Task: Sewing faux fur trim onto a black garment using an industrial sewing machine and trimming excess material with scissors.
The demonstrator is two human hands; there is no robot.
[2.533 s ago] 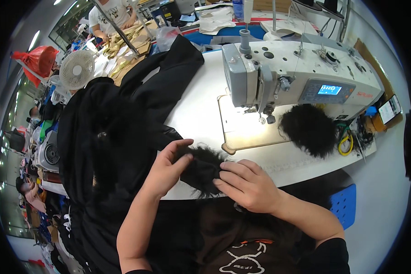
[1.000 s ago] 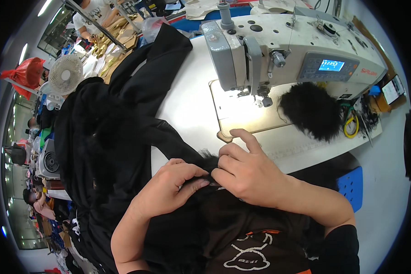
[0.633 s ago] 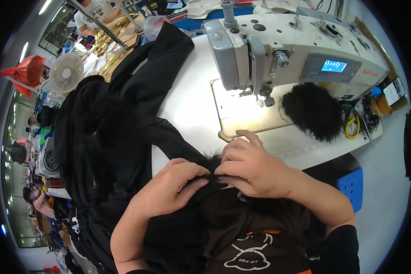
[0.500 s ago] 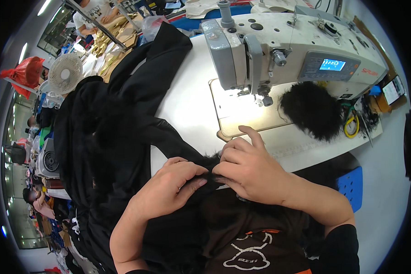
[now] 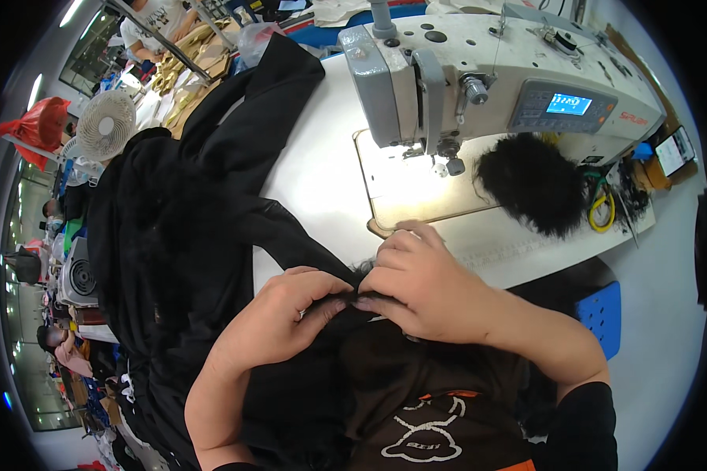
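Observation:
A large black garment [image 5: 173, 228] is heaped over the left side of the white table, and one narrow part of it runs toward me. At that part's near end, my left hand [image 5: 283, 314] pinches the black cloth between thumb and fingers. My right hand [image 5: 416, 286] pinches the same edge, its fingertips almost touching those of the left. Dark fur-like fibres stick out just above the fingers. What exactly lies in the pinch is mostly covered. Both hands are at the table's near edge, in front of the sewing machine [image 5: 479, 86].
A fluffy black fur piece [image 5: 530, 184] lies right of the needle area. Beyond it are yellow-handled scissors [image 5: 602, 213] and a phone [image 5: 675, 151]. A blue plastic stool [image 5: 601, 320] stands at the right. Far left are a white fan [image 5: 102, 125] and another person [image 5: 153, 31] at a table.
My right index finger, raised before, has curled down toward the others. Both hands still pinch the cloth at nearly the same spot. The whole view has shifted slightly.

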